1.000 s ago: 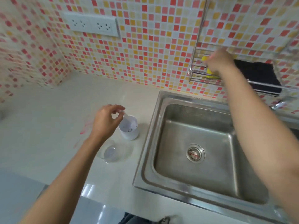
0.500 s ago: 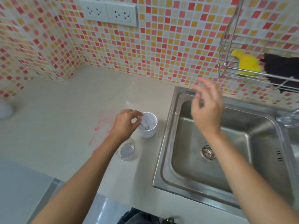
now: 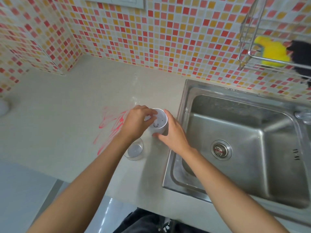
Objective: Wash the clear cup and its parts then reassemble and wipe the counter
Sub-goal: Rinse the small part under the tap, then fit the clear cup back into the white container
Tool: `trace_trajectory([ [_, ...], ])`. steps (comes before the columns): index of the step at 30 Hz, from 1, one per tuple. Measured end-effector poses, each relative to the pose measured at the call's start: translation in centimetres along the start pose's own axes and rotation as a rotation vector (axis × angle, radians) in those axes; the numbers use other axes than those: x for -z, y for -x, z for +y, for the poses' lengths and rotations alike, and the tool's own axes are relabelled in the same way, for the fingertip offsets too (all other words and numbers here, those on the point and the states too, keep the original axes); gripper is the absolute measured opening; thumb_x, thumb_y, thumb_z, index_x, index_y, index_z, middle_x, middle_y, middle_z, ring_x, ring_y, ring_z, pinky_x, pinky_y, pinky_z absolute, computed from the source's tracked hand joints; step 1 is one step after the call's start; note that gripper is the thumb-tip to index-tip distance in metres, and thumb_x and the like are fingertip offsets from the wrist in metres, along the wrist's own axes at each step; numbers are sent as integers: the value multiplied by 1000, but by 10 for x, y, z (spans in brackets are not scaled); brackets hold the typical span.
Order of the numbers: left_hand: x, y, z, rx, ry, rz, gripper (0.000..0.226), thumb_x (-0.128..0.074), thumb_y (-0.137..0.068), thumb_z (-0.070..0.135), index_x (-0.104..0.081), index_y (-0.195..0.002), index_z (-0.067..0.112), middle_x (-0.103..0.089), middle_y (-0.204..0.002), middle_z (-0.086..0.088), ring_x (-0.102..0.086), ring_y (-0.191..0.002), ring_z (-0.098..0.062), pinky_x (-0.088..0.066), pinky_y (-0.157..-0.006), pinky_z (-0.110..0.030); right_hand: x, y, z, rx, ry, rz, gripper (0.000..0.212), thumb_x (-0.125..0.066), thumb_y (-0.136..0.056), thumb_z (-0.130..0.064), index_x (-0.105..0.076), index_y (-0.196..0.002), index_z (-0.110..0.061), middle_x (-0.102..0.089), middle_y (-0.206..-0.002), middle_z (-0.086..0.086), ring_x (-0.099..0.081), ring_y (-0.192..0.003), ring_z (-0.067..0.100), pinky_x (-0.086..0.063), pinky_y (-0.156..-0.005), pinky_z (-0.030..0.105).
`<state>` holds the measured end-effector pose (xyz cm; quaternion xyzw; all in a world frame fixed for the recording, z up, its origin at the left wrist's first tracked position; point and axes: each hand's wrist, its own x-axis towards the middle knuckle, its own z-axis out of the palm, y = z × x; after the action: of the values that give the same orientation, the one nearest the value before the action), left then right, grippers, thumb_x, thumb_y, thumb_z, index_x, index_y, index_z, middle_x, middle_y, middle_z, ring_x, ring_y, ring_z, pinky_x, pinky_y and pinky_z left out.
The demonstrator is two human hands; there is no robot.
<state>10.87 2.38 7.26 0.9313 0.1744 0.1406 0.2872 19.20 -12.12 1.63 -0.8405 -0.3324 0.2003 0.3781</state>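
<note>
A white cup-shaped part (image 3: 160, 122) stands upright on the pale counter (image 3: 67, 125) just left of the sink. My right hand (image 3: 173, 132) wraps around its right side and base. My left hand (image 3: 136, 121) reaches over its rim, fingertips pinched on a small white piece inside it; what that piece is I cannot tell. A clear cup (image 3: 134, 150) stands on the counter just in front, partly under my left forearm. Pink-red smears (image 3: 111, 123) mark the counter left of my hands.
The steel sink (image 3: 244, 142) with its drain strainer (image 3: 220, 150) lies to the right; a tap base (image 3: 303, 115) is at its far right. A wire rack (image 3: 249, 52) on the tiled wall holds a yellow sponge (image 3: 271, 53) and a dark cloth (image 3: 301, 56).
My right hand came down from the wall rack and across to the white part, and now grips it. My left hand stayed at the part's rim.
</note>
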Motion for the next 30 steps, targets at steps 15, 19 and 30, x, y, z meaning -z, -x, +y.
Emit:
trace_trajectory([
  [15, 26, 41, -27, 147, 95, 44, 66, -45, -75, -19, -53, -135, 9, -60, -128, -6, -54, -113, -20, -33, -96, -10, 1, -3, -7, -43, -123, -48, 88, -84, -59, -32, -34, -131, -32, -43, -124, -8, -47, -111, 8, -38, -87, 19],
  [19, 30, 115, -64, 320, 195, -111, 86, -51, -65, -14, -40, -143, 21, -47, -139, -1, -48, -119, -13, -37, -106, -25, 29, 10, -5, 41, 67, -178, 83, -80, -60, -23, -37, -130, -36, -35, -122, -7, -42, -110, 4, -36, -86, 10],
  [30, -22, 106, -72, 334, 393, -79, 88, -77, -65, 43, -42, -141, 14, -50, -141, -2, -47, -126, -18, -37, -103, -32, 43, 14, -41, 217, 319, -252, 88, -79, -59, -32, -35, -135, -28, -38, -122, -9, -43, -114, 9, -36, -95, 23],
])
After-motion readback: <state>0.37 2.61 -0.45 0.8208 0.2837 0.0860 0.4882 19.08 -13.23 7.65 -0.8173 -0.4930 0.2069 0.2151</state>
